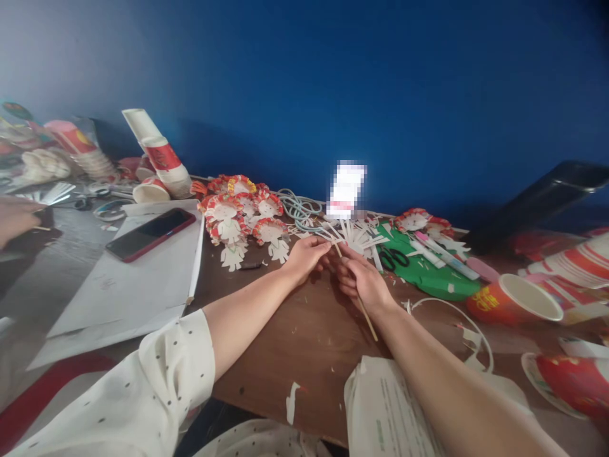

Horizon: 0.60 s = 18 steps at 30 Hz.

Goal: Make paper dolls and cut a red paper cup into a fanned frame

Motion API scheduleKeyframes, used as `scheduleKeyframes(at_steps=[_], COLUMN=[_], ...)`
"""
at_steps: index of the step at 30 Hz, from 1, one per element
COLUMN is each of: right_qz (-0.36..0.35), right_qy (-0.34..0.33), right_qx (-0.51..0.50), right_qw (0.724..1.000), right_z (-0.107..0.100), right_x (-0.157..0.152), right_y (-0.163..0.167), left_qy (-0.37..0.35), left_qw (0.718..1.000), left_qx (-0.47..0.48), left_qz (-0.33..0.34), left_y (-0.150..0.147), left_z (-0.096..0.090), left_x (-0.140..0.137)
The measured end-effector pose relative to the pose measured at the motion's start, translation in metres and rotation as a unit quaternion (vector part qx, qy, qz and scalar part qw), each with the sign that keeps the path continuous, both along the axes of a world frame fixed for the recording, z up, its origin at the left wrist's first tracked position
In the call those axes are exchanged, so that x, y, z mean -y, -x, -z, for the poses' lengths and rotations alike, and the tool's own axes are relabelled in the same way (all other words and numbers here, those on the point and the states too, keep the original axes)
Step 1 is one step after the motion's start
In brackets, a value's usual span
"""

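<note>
My right hand (364, 279) is closed around a thin wooden stick (366, 320), whose lower end slants down past the palm. At the upper end of the stick spreads a fan of white paper strips (354, 236). My left hand (309, 257) pinches at the base of these strips, its fingertips close to those of my right hand. Just left of my hands lies a heap of paper cutout figures (271, 228) with red and orange frilled edges. Black-handled scissors (394, 259) rest on a green sheet (428, 273) to the right.
A phone (152, 235) lies on white papers (124, 289) at left. Stacked paper cups (164, 162) lean near the blue wall. An orange cup (516, 298) lies at right; folded paper (387, 406) is at the front edge. Another person's hand (19, 219) shows far left.
</note>
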State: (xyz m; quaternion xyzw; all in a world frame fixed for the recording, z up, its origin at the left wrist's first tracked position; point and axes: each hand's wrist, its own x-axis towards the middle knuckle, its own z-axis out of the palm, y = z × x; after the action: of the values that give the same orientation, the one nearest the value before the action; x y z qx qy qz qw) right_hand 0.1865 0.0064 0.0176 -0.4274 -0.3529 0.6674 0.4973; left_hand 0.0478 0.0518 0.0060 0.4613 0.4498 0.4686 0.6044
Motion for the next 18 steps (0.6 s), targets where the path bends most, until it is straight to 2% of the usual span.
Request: scheduleKeyframes(at_steps=[4, 10, 18], right_qz=[-0.002, -0.048, -0.034], right_qy=[0.009, -0.002, -0.008], right_qx=[-0.019, 0.005, 0.013], right_qw=[1.000, 0.999, 0.999], right_z=[0.0009, -0.0023, -0.0007], right_x=[-0.0028, -0.0012, -0.0018], right_y=[-0.0045, -0.0060, -0.0054], left_qy=[-0.001, -0.005, -0.012], left_qw=[1.000, 1.000, 1.000], left_qx=[-0.010, -0.013, -0.013], left_qz=[0.001, -0.001, 0.016], left_y=[0.0013, 0.0009, 0.0015], left_z=[-0.0046, -0.0068, -0.0079], left_x=[0.0011, 0.0013, 0.0014])
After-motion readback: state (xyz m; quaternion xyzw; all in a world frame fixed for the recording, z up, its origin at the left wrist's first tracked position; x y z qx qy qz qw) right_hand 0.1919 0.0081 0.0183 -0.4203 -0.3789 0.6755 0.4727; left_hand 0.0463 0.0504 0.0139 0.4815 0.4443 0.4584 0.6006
